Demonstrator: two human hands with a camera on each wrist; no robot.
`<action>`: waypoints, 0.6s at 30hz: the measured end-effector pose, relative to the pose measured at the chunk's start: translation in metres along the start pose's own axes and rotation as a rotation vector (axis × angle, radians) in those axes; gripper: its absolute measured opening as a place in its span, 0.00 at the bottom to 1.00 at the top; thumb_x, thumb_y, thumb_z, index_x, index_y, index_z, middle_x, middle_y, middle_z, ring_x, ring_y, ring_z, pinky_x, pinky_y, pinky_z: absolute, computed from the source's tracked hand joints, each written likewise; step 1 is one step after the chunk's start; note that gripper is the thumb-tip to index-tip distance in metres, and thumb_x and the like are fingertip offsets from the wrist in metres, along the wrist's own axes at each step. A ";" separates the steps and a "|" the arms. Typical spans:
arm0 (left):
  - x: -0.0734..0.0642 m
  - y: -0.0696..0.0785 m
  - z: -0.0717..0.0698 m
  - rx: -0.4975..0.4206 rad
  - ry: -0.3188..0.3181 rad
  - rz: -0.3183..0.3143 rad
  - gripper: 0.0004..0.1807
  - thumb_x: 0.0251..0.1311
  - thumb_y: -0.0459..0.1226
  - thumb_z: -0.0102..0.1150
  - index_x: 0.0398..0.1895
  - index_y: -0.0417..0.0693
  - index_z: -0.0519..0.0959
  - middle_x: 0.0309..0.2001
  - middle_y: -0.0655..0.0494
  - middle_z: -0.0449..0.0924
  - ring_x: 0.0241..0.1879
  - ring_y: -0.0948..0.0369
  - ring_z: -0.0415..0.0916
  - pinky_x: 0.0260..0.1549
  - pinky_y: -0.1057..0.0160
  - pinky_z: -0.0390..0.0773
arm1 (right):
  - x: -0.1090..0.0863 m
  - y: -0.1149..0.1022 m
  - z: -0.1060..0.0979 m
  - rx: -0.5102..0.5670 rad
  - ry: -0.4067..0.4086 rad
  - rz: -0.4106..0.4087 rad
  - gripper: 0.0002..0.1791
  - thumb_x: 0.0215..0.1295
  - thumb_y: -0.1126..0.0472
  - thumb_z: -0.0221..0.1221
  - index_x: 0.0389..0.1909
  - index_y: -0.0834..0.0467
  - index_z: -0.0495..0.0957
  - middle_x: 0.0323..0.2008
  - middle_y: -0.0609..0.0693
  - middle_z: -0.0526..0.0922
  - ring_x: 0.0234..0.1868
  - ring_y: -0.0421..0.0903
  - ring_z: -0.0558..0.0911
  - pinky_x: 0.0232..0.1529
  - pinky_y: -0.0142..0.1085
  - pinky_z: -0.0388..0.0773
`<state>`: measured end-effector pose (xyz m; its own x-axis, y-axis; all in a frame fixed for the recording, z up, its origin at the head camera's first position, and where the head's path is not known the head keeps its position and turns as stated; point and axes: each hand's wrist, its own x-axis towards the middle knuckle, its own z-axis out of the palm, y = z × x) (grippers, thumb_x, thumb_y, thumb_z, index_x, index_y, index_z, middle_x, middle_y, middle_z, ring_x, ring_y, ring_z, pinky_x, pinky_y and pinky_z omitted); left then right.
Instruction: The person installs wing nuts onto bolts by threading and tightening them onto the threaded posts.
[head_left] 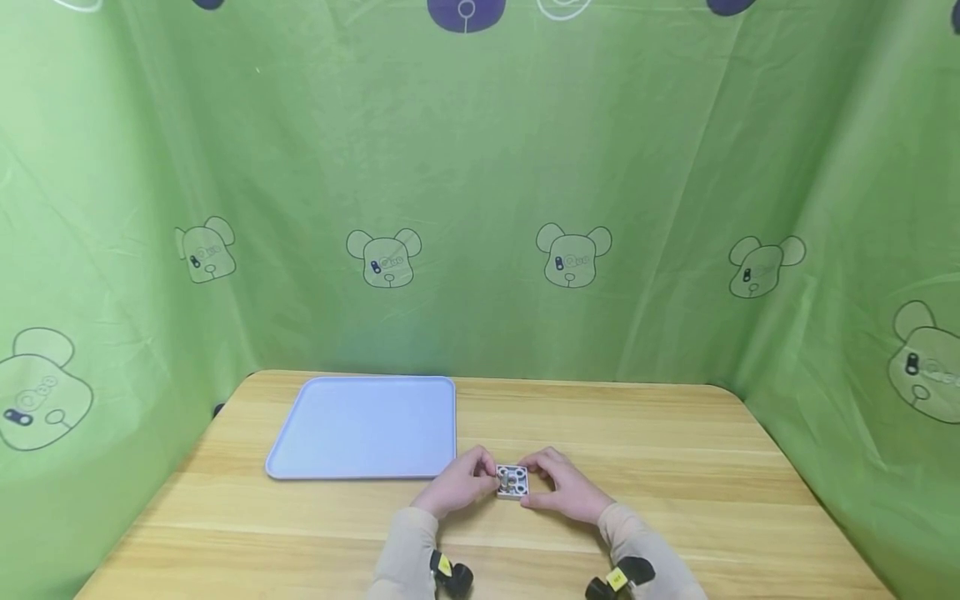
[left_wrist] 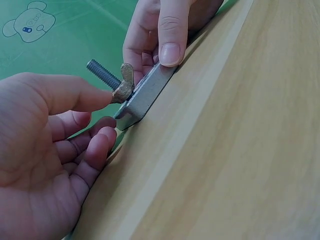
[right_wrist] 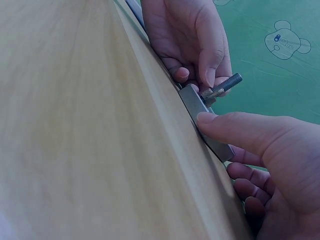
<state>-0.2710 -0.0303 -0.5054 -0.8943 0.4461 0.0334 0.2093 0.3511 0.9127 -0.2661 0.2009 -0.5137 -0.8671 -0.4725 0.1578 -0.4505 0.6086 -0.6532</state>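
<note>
A small square metal block [head_left: 517, 495] with holes in its corners lies on the table between both hands. From its face rises a threaded bolt [left_wrist: 102, 73], carrying a brass-coloured wing nut [left_wrist: 125, 89] low down near the block. My left hand [head_left: 459, 485] has its thumb and forefinger at the wing nut, pinching it from the side, while the other fingers curl beside the block's edge. My right hand [head_left: 567, 492] grips the block from the right, its thumb [right_wrist: 215, 126] along the near side and fingers around the far side.
A pale blue tray [head_left: 360, 477] lies at the back left of the wooden table [head_left: 675, 467], close to my left hand. Green curtains [head_left: 480, 167] with bear-head prints enclose the table at the back and both sides.
</note>
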 end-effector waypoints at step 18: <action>0.001 0.001 -0.001 0.016 -0.055 0.029 0.11 0.48 0.31 0.67 0.37 0.43 0.81 0.34 0.54 0.76 0.35 0.64 0.70 0.38 0.68 0.70 | 0.000 0.001 0.000 0.040 0.000 0.027 0.27 0.53 0.46 0.69 0.52 0.53 0.77 0.46 0.47 0.74 0.47 0.41 0.71 0.51 0.32 0.70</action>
<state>-0.2722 -0.0301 -0.5038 -0.8646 0.5010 0.0372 0.2416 0.3497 0.9052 -0.2663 0.2013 -0.5145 -0.8789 -0.4563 0.1394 -0.4178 0.5950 -0.6866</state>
